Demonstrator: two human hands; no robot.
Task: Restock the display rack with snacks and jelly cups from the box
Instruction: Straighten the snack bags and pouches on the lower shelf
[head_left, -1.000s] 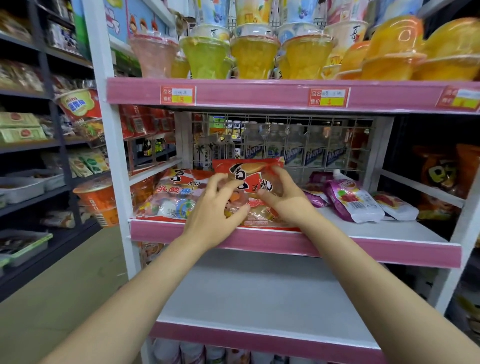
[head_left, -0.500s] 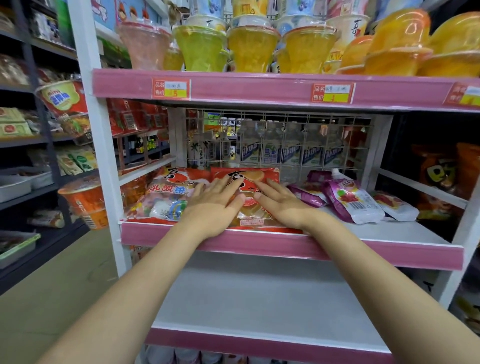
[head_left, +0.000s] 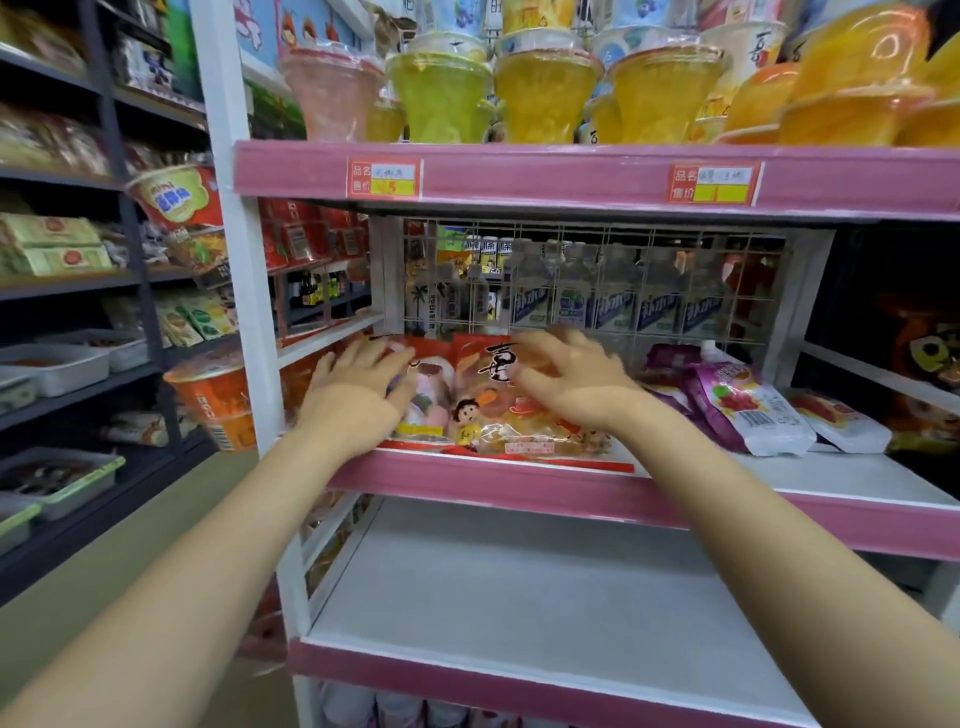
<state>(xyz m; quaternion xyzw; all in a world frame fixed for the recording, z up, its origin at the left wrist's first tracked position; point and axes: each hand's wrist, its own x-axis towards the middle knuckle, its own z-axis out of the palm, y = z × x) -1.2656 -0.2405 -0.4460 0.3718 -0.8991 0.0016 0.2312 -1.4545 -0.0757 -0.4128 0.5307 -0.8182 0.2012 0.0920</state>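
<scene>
settling the red jelly bag (head_left: 519, 410) onto the middle shelf (head_left: 519, 493) looks about done. a second ago both hands were holding it tilted up at the front, half a second ago they were pressed flat on top of it, and now the bag lies flat at the shelf's front edge, overlapping another bag (head_left: 421, 395) on its left. left hand (head_left: 358, 395) has slid off to the left and sits over that neighbour bag with fingers spread and fairly straight, so that grip is loose, holding nothing. right hand (head_left: 566, 379) hovers over the upper right of the red bag, fingers lightly curled and blurred, not wrapped round anything as far as i can see, so i'd call it released too. purple pouches (head_left: 737, 405) sit just right of it, jelly cups (head_left: 545, 93) fill the top shelf, and the lower shelf (head_left: 519, 597) is bare where i can see it. my guess is this bag is placed and the next thing is going back to the box, which isn't in view.
</scene>
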